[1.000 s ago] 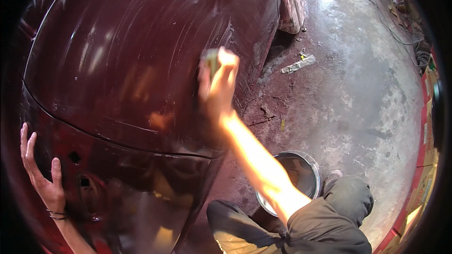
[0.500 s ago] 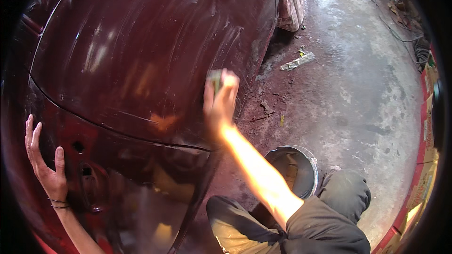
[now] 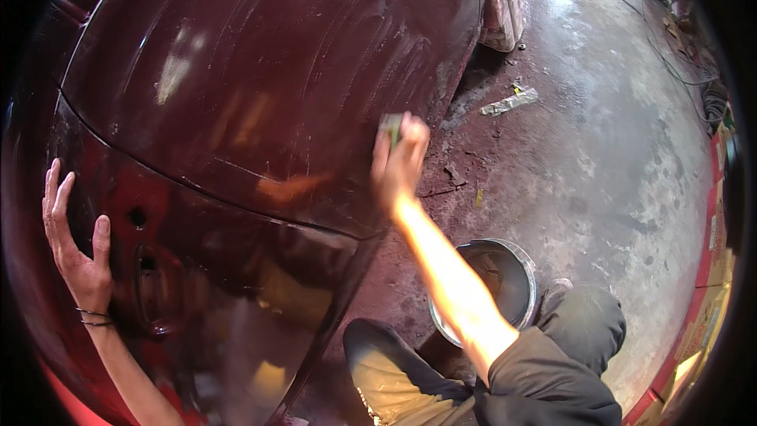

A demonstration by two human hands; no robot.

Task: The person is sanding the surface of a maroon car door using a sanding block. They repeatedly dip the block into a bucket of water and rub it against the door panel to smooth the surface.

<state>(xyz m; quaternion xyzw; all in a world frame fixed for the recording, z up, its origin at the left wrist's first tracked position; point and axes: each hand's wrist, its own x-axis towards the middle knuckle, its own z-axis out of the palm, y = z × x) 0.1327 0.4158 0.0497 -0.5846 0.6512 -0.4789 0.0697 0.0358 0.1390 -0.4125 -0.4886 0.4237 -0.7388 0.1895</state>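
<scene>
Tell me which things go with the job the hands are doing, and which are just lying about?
Belong to the job:
small greenish-grey block, held in the right hand
glossy dark-red car body, under the left hand
round dark open bucket, probably

Just lying about, it seems:
crumpled silvery strip
thin yellow scrap
looped dark cable

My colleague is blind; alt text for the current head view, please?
A person's right hand holds a small, blurred block at a dark red car panel; the left hand lies open on the adjoining panel, beside a recess. A bucket stands on the stained floor near the person's knees.
</scene>
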